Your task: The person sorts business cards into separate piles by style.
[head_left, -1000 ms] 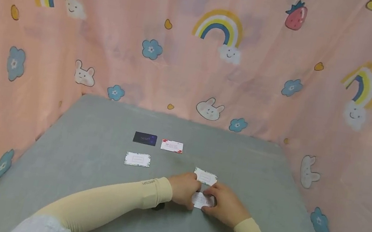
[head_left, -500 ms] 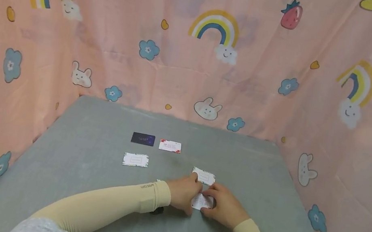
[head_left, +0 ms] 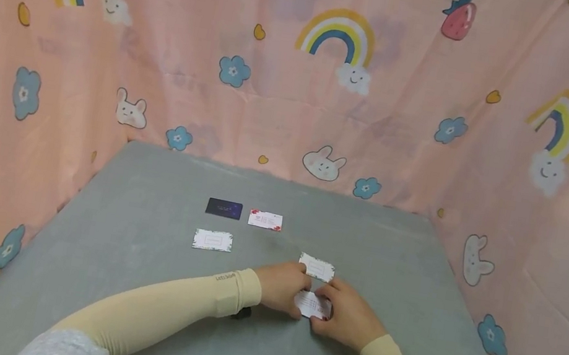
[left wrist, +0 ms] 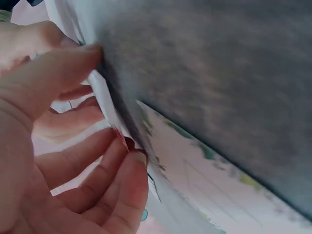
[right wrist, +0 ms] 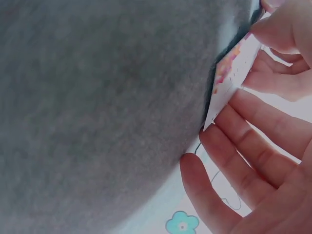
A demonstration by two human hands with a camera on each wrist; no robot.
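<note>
A small stack of white cards (head_left: 313, 305) with red flower print sits between both hands low over the grey table (head_left: 132, 277). My left hand (head_left: 284, 290) pinches its left edge and my right hand (head_left: 346, 316) pinches its right edge. The left wrist view shows the left fingers (left wrist: 112, 185) curled round the card edges (left wrist: 105, 92). The right wrist view shows the right fingers (right wrist: 253, 146) against the flower-printed card (right wrist: 229, 80). A green-bordered white card (head_left: 316, 267) lies flat just beyond the hands.
Three more cards lie farther back on the left: a dark card (head_left: 224, 208), a red-flowered white card (head_left: 265, 219) and a green-bordered white card (head_left: 212, 240). A pink patterned curtain (head_left: 301, 80) encloses the table on three sides.
Both hands have stayed at the stack, with the cards shifting slightly between the fingers. The head view has tilted a little.
</note>
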